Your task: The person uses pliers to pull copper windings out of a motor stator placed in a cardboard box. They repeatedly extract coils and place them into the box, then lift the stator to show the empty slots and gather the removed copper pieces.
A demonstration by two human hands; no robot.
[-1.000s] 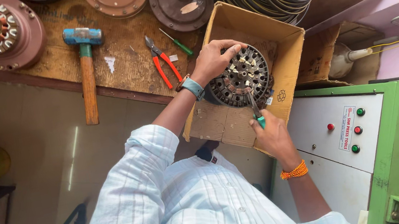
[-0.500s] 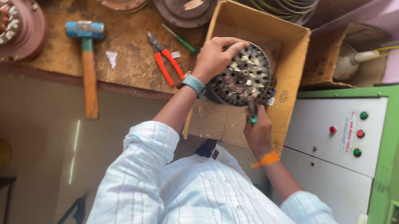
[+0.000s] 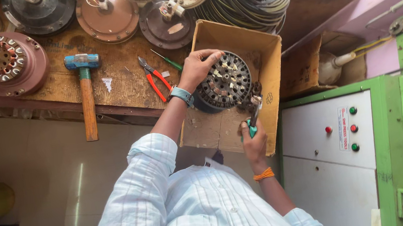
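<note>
Right hand (image 3: 254, 142) now pulled lower and nearer the body than half a second ago; tool tip no longer over the wheel face, now at its lower right rim. Grip pressed tight around the green-handled tool (image 3: 253, 120). Reads as work shifted from the face to the edge, or a re-set between prods.

Left hand (image 3: 198, 68) unchanged: grip spread over the upper left rim of the winding wheel (image 3: 223, 82), pinning it.

Wheel sits inside the cardboard box (image 3: 261, 48), tilted, resting on the box floor; box half on the tabletop (image 3: 119, 77), half overhanging toward the body. Beyond the wheel, only small dark bits near the tool tip, too small to identify.

On tabletop, left of box: red-handled pliers (image 3: 157, 80), green screwdriver (image 3: 166, 60), hammer (image 3: 85, 89). Untouched.
</note>
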